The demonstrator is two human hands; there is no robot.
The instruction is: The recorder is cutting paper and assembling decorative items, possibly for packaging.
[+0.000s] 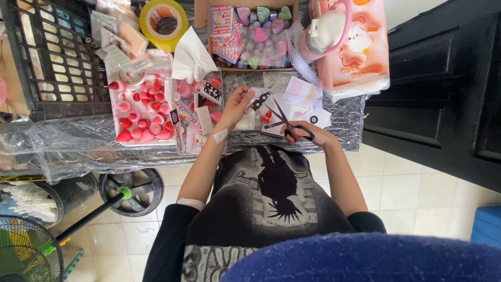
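My left hand (237, 104) pinches a strip of black-and-white patterned ribbon (260, 99) over the foil-covered table (344, 122). My right hand (308, 133) grips black scissors (284, 121); their blades are apart and point up toward the ribbon's end. A small clear packet (245, 121) lies under my left hand. Pink and white paper cards (300, 102) lie just beyond the scissors.
A white tray (116, 112) of red and pink sponges sits left. A cardboard box (201, 13) of heart-shaped items stands at the back, with a yellow tape roll (164, 18), a black crate (52, 57) and a pink tissue pack (360, 47). A fan (26, 250) stands below left.
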